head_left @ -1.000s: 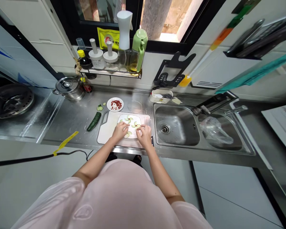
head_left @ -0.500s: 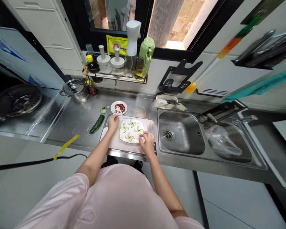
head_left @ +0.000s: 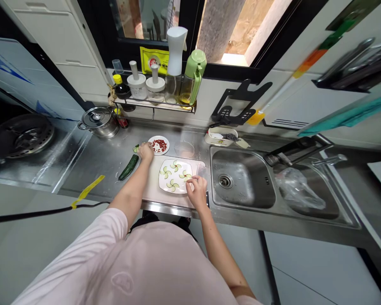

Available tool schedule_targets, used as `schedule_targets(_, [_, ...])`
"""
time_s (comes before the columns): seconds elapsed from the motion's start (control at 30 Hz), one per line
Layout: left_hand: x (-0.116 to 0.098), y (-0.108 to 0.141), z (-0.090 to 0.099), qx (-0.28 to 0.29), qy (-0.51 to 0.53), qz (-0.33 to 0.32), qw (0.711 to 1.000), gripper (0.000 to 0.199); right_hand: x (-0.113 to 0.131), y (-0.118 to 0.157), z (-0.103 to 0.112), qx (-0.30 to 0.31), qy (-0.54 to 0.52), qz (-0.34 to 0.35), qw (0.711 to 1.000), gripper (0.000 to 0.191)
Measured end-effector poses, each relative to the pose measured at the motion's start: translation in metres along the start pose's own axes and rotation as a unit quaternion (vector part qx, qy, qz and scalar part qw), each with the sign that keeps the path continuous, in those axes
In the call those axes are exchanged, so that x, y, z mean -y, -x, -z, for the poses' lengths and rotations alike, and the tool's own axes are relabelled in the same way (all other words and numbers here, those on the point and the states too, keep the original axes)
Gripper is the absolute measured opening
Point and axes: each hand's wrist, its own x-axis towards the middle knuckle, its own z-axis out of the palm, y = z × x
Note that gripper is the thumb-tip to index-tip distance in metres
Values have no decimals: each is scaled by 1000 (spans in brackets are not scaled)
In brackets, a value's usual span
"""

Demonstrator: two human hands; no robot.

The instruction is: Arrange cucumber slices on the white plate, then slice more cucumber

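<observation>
- The right hand [head_left: 197,192] sits at the right edge of a white square plate [head_left: 175,176], its fingers curled close together, with the tips at a cucumber slice; whether they pinch it cannot be told.
- The plate rests on a white cutting board [head_left: 178,200] and holds cucumber slices [head_left: 165,172] laid in small pinwheel fans.
- The left hand [head_left: 146,151] is off the board, fingers bunched together just beside loose cucumber slices [head_left: 136,148]; any grip is hidden.
- A dark green cut cucumber [head_left: 129,167] lies on the steel counter [head_left: 95,169], left of the board.
- A small plate of chopped red food [head_left: 158,145] sits just beyond the left hand.
- Farther off stand a lidded steel pot [head_left: 98,122] and a steel sink [head_left: 241,178].
</observation>
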Motion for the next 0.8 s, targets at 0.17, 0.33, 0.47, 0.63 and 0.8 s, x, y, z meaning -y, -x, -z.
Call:
schedule_targets(0.17, [3,-20,-5,45,-43,-38,997,29,-2,-2,1,-2,0,-2,1000,13])
schedule_targets(0.33, [6,-31,-8,60,-77,-58,994,29,-3,-4,4,-4,4,-5,1000,12])
schedule_targets(0.47, [4,-36,-9,65,-97,-75,990,29,-4,-5,5,-2,2,-12,1000,13])
schedule_targets(0.63, [2,-41,-13,78,-106,-90,987,27,-5,-7,6,1,3,-14,1000,14])
schedule_targets(0.8, [2,-44,-16,82,-107,-89,987,25,-6,-8,7,0,7,-11,1000,13])
